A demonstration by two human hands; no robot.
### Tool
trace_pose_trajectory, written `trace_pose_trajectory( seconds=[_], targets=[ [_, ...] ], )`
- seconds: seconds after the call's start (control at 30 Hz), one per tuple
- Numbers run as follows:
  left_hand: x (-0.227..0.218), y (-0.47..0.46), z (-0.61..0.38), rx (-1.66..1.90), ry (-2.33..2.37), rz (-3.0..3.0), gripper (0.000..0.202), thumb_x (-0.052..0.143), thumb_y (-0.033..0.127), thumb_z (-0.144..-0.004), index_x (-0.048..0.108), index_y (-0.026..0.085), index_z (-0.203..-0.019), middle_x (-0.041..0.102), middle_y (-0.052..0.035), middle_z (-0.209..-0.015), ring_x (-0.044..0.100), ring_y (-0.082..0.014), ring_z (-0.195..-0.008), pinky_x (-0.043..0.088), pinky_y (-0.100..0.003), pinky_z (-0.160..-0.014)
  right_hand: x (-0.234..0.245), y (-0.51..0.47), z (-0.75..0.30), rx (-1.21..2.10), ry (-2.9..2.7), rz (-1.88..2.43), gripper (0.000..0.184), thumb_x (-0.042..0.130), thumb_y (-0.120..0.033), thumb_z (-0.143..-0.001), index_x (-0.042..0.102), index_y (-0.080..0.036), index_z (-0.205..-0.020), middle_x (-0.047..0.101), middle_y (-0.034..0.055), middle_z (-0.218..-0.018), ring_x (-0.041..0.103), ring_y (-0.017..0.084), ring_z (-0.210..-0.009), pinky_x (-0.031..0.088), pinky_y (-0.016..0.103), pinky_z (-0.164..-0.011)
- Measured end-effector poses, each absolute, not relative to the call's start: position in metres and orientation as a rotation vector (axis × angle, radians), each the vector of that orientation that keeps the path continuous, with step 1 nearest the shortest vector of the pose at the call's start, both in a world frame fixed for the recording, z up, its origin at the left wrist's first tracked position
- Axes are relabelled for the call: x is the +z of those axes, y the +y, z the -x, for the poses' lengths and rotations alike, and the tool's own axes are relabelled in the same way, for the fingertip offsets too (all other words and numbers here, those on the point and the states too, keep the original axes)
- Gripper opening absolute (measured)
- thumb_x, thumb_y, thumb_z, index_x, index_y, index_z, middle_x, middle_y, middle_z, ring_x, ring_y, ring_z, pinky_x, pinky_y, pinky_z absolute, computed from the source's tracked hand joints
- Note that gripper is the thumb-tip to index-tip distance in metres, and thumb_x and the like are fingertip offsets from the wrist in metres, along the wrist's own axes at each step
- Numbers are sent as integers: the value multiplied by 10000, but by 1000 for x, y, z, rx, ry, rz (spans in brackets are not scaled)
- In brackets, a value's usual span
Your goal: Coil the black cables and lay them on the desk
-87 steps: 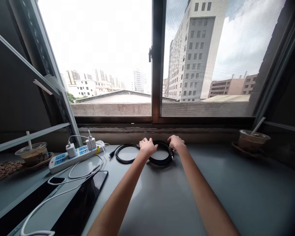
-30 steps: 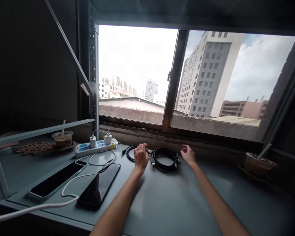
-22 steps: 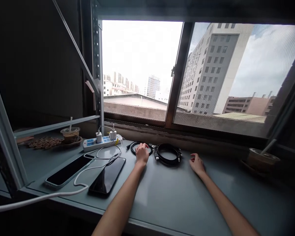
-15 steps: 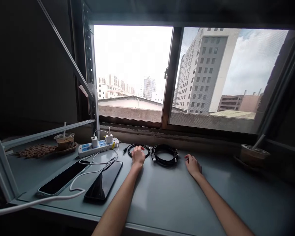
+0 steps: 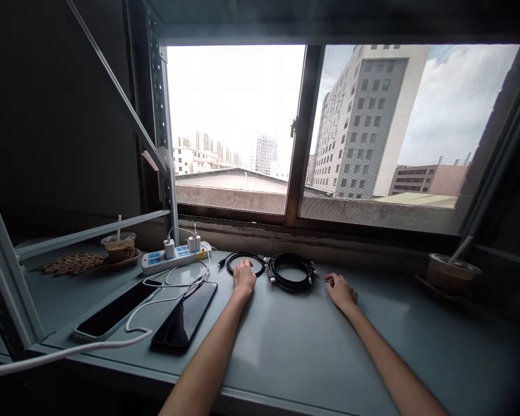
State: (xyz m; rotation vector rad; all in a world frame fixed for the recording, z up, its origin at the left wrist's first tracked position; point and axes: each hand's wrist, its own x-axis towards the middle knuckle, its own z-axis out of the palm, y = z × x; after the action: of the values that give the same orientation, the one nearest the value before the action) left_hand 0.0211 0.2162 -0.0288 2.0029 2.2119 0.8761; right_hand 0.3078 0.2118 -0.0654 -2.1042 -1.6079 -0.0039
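Note:
My left hand [image 5: 244, 279] lies at the near edge of the smaller coil of black cable [image 5: 230, 267], its fingers reaching over the inside of the loop. Those fingers look loosely stretched, not closed round the cable; whether they touch it cannot be made out. Just right of that coil lies a thicker coil of black cable [image 5: 291, 286] with light-coloured connectors at its edge. My right hand [image 5: 341, 292] rests on the tabletop to the right of the thicker coil, apart from it. Its fingers are slightly bent and loose, with nothing visible in them.
A power strip [image 5: 149, 267] with white chargers stands at the back left. Two phones [image 5: 117, 312] lie before it, under white cables [image 5: 145, 331]. Cups with straws stand on coasters, one left [image 5: 120, 249], one right [image 5: 450, 274]. A metal shelf post [image 5: 8, 271] rises at left.
A raised finger of my left hand has come down towards the cable coil. My right hand stays where it was. The view has shifted slightly.

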Motion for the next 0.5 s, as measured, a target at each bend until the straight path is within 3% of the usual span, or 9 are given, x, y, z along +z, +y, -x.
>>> trace_pose_trajectory(
  seconds=[0.13, 0.23, 0.37, 0.5],
  targets=[
    [-33, 218, -22, 736, 2198, -2053, 353, 409, 260, -850, 539, 98, -1136, 545, -150, -1151, 455, -259, -1113, 318, -341, -936, -60, 208, -307, 12, -1634, 2151, 233, 406, -230, -832, 601, -223, -959, 591, 60, -1025, 598, 190, -862, 387, 273, -654],
    [-34, 217, -20, 683, 2190, -2094, 421, 481, 391, -823, 556, 101, -1119, 521, -155, -1161, 425, -285, -1132, 306, -358, -944, -57, 207, -307, 18, -1651, 2171, 243, 395, -247, -841, 594, -228, -979, 588, 61, -1051, 598, 195, -881, 393, 278, -671],
    [-33, 217, -19, 635, 2181, -2113, 334, 495, 389, -818, 619, 129, -988, 542, -139, -1112, 430, -293, -1114, 295, -387, -945, -55, 205, -306, 33, -1668, 2187, 252, 383, -253, -842, 583, -230, -994, 596, 56, -1045, 599, 205, -879, 394, 281, -663],
    [-33, 220, -21, 586, 2129, -2150, 280, 453, 339, -843, 624, 159, -974, 573, -109, -1085, 462, -270, -1084, 310, -394, -934, -55, 205, -306, 50, -1667, 2182, 249, 381, -256, -843, 584, -223, -982, 610, 55, -1022, 598, 216, -881, 390, 286, -659]
  ],
)
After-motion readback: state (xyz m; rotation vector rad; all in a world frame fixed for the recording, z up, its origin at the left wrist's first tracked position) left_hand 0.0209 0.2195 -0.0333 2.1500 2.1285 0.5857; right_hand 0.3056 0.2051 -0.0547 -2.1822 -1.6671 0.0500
